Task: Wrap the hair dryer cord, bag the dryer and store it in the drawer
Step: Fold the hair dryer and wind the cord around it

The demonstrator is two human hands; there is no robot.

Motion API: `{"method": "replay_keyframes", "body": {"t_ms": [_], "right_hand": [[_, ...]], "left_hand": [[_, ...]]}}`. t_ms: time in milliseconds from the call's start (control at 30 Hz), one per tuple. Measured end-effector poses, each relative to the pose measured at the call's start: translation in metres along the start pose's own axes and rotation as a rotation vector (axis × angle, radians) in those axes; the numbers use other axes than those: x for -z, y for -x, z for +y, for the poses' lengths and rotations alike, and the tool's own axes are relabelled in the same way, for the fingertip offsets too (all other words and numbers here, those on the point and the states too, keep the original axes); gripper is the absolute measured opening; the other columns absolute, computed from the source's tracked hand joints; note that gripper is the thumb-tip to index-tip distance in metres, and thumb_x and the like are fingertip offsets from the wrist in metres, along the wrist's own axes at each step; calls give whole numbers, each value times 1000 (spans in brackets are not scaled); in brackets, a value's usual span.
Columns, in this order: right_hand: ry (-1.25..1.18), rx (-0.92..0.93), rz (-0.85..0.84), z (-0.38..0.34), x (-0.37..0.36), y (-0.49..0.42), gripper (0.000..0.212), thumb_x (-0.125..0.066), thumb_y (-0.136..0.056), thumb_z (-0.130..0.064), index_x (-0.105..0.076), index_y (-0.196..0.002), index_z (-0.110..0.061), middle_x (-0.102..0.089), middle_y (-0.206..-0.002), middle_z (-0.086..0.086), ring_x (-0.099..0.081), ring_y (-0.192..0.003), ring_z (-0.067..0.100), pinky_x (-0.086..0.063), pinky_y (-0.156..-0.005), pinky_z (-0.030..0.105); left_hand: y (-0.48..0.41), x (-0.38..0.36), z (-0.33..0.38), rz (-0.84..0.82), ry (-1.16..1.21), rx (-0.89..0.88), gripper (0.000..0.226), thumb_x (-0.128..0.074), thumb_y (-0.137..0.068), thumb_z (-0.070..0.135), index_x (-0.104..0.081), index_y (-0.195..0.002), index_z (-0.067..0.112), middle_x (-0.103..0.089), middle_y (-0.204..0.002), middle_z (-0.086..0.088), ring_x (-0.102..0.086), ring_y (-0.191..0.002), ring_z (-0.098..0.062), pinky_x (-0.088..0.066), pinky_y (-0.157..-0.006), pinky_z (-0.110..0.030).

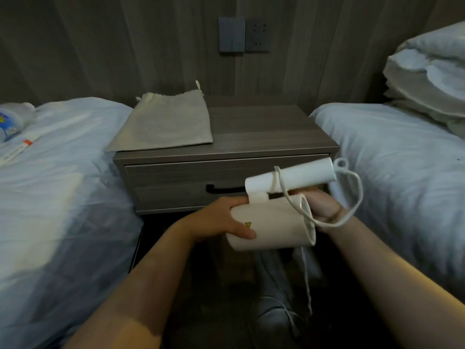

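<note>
I hold a white hair dryer point(274, 222) in front of the nightstand, its folded handle point(299, 176) pointing right above the barrel. My left hand point(221, 219) grips the rear of the barrel. My right hand point(320, 205), partly hidden behind the nozzle end, grips the white cord point(357, 195), which loops from the handle's end round to that hand and passes once over the handle; the rest hangs toward the floor. A beige drawstring bag point(166, 122) lies flat on the nightstand top. The drawer point(181, 182) with a black handle point(224, 189) is shut.
The grey nightstand point(266, 132) stands between two white beds, one on the left point(50, 197) and one on the right point(392, 172). Stacked pillows point(427, 71) rest at the far right. A switch and socket plate point(244, 34) sit on the wall. Small items point(15, 137) lie on the left bed.
</note>
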State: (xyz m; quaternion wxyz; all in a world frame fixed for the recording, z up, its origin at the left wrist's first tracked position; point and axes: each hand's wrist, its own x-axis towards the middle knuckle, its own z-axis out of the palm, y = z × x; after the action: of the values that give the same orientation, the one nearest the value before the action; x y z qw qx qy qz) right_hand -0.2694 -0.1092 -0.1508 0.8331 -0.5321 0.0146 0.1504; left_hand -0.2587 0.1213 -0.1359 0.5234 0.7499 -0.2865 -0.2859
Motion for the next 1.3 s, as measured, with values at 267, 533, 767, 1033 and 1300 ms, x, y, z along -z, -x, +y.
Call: {"method": "replay_keyframes", "body": {"t_ms": [267,533,767,1033,1300], "right_hand": [[353,-1,97,20,-23,3,16,-48,-87,2,-63,-82,3,-56,-54,11,-44,-37,14,-34,-37,21],[948,58,142,10,-38,6,37,-44,-97,-11,-54,-60,-11,-54,-53,8,-38,-26,4,-31,-34,17],[1162,-93,97,-4,-49,19,33,-47,-95,-18,-52,-64,-9,-61,-49,6,-44,-26,10,-37,-35,20],[1336,-201,-29,-17,-66,34,32,-50,-93,-22,-61,-91,8,-65,-51,5,-52,-33,12,-48,-47,24],[1451,-88,-157,-39,-68,49,20,-57,-85,-10,-66,-99,-20,-65,-54,-1,-56,-43,12,-51,-52,22]], "left_hand": [[-3,10,2,294,210,5,45,-80,-59,16,-66,-101,24,-72,-82,8,-67,-76,-5,-52,-63,-19],[0,13,10,486,164,61,27,-77,-71,14,-64,-89,31,-67,-97,4,-63,-91,-15,-51,-84,-31],[0,8,21,582,-72,70,48,-82,-66,27,-62,-109,27,-62,-91,14,-57,-83,0,-46,-70,-18],[5,9,22,687,-417,130,69,-79,-60,47,-55,-122,27,-63,-114,3,-58,-102,-17,-49,-87,-32],[0,8,16,668,-800,128,74,-73,-60,57,-47,-125,32,-56,-115,-2,-56,-105,-23,-49,-85,-37]]}}
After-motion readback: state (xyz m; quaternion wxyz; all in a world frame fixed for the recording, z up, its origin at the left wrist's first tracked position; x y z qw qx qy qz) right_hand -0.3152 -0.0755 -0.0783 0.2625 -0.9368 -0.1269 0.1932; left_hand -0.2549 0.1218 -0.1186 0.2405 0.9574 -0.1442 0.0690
